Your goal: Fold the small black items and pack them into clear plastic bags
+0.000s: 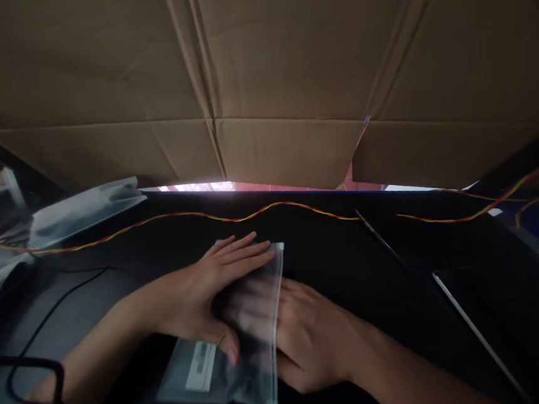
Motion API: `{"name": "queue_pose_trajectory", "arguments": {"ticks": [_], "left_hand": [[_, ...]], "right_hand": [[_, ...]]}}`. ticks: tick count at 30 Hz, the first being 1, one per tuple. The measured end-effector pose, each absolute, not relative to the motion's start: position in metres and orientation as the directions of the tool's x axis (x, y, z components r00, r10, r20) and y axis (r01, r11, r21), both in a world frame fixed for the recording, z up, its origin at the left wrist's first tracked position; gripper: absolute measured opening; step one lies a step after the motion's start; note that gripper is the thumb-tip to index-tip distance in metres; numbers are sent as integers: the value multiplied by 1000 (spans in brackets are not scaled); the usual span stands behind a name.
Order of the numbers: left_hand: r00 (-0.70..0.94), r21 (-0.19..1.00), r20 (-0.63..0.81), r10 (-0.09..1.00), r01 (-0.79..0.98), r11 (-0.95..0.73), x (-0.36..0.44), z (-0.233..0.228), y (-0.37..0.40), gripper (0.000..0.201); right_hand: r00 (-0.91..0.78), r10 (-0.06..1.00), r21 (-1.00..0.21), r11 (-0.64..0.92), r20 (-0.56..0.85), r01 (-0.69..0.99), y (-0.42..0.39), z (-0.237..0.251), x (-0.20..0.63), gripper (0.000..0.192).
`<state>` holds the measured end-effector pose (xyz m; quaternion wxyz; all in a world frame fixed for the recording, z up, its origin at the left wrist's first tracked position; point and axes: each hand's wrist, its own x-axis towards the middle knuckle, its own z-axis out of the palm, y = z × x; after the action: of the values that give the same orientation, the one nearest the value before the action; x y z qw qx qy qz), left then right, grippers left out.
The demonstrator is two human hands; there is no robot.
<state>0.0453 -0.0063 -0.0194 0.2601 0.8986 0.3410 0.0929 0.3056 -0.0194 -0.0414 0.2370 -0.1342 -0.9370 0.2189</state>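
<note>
A translucent zip bag [254, 377] lies on the dark surface in front of me, its zip edge facing right. A white printed label [201, 366] shows near its lower left. My left hand [212, 285] rests flat on top of the bag, fingers stretched towards the far edge and thumb apart. From the right, my right hand [305, 331] reaches into the bag's mouth; its fingers show blurred through the plastic and look stretched out. Whether anything else lies inside the bag cannot be made out.
Brown cardboard [290, 72] rises behind the dark table [331, 251]. A twisted red-yellow wire [193, 214] crosses the far side. More plastic bags [84, 211] lie at left, near a black cable [52, 315]. A thin dark slab with a light edge [475, 330] lies at right.
</note>
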Motion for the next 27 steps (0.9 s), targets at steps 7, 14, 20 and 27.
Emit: {"name": "queue_pose_trajectory", "arguments": {"ticks": [7,14,20,27], "left_hand": [[784,573,-40,620,527,-628,56,-24,-9,146],[704,491,117,701,572,-657,87,-26,-18,129],[728,560,118,675,512,-651,86,-19,-23,127],[682,599,18,731,578,-554,61,-9,-8,89]], "right_hand": [[-854,280,-481,876,439,40,-36,-58,288,35],[-728,623,-639,691,287,339,-32,-53,279,30],[-892,377,-615,773,250,155,-20,-42,290,29],[-893,277,-563,826,355,33,-28,-41,300,34]]}}
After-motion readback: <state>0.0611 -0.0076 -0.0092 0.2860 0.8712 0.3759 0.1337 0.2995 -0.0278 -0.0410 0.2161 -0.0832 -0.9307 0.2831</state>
